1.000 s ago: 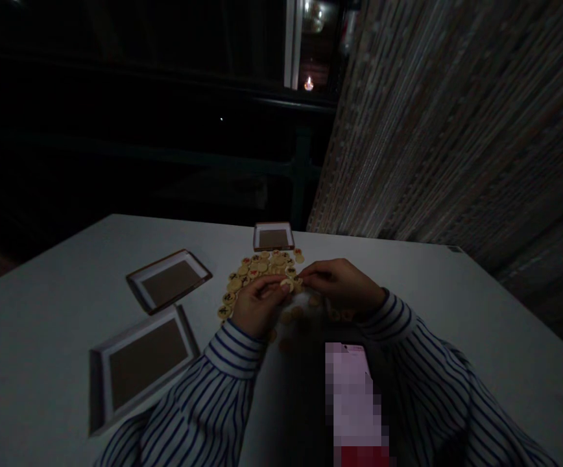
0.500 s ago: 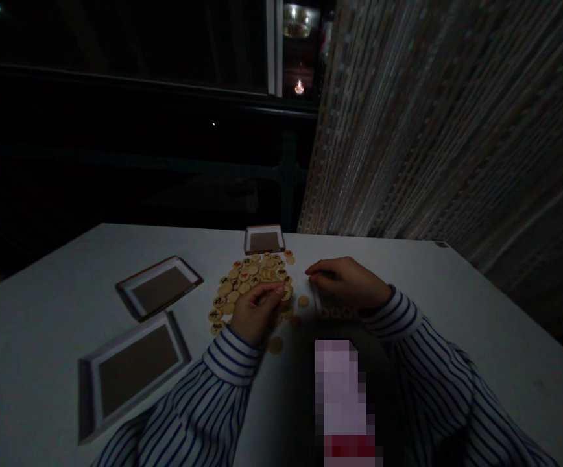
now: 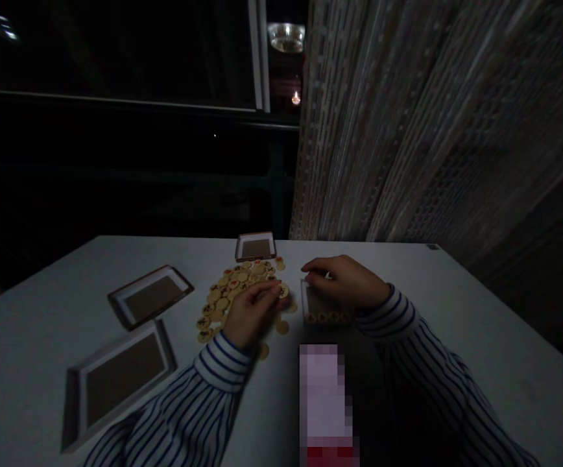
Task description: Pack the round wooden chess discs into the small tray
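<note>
My left hand [image 3: 248, 316] pinches a round wooden Chinese chess piece [image 3: 283, 291], its black character facing up, between thumb and fingertips. Just behind that hand lies a heap of similar pieces [image 3: 222, 303], some with red or black characters, some blank side up. My right hand [image 3: 347, 283] hovers over a shallow box [image 3: 303, 299], its bent fingers apart from the thumb and nothing visible between them. Along the near side of this box is a row of several pieces [image 3: 323, 317]. The right hand and cuff hide the rest of the box.
Two shallow boxes, one farther [image 3: 151, 296] and one nearer [image 3: 120, 383], lie at left on the white table [image 3: 28, 363]. Another box [image 3: 256, 247] sits behind the heap. Loose pieces [image 3: 282, 327] lie between my hands. A string curtain [image 3: 359, 162] hangs beyond the table at right.
The view has shifted slightly right and up. My left hand has moved closer to the right-hand box with the piece. My right hand has shifted slightly right over that box, uncovering more of it.
</note>
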`<state>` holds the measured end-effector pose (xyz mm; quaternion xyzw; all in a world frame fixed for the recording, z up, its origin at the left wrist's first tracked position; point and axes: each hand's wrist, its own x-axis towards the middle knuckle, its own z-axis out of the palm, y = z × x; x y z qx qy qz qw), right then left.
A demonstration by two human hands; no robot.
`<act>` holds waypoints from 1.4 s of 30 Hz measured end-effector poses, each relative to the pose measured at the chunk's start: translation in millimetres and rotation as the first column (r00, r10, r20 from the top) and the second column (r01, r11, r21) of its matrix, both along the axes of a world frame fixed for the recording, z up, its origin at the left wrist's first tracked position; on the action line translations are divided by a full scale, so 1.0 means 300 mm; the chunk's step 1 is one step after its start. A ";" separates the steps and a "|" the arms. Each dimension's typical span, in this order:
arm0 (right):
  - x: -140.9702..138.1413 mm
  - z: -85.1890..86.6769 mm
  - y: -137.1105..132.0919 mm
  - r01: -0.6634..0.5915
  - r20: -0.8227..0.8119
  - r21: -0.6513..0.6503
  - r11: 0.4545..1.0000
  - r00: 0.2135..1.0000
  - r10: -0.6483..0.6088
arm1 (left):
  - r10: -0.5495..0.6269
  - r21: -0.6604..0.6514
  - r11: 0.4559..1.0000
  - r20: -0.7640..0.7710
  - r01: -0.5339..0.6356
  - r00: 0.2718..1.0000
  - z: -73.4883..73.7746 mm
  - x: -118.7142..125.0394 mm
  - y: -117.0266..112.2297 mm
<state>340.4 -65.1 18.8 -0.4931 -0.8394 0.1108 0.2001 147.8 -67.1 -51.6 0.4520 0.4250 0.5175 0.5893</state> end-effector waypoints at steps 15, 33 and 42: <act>0.054 0.023 0.003 0.044 -0.078 0.074 0.996 0.996 -0.039 | -0.105 0.135 0.983 -0.154 0.126 0.982 0.148 0.127 0.106; 0.025 -0.038 0.060 0.037 -0.380 -0.115 0.993 0.922 -0.078 | -0.170 0.091 0.978 -0.186 0.189 0.968 0.151 0.124 0.109; 0.026 -0.047 0.062 0.006 -0.423 -0.157 0.988 0.903 -0.073 | -0.105 0.217 0.955 -0.399 0.205 0.911 0.165 0.105 0.110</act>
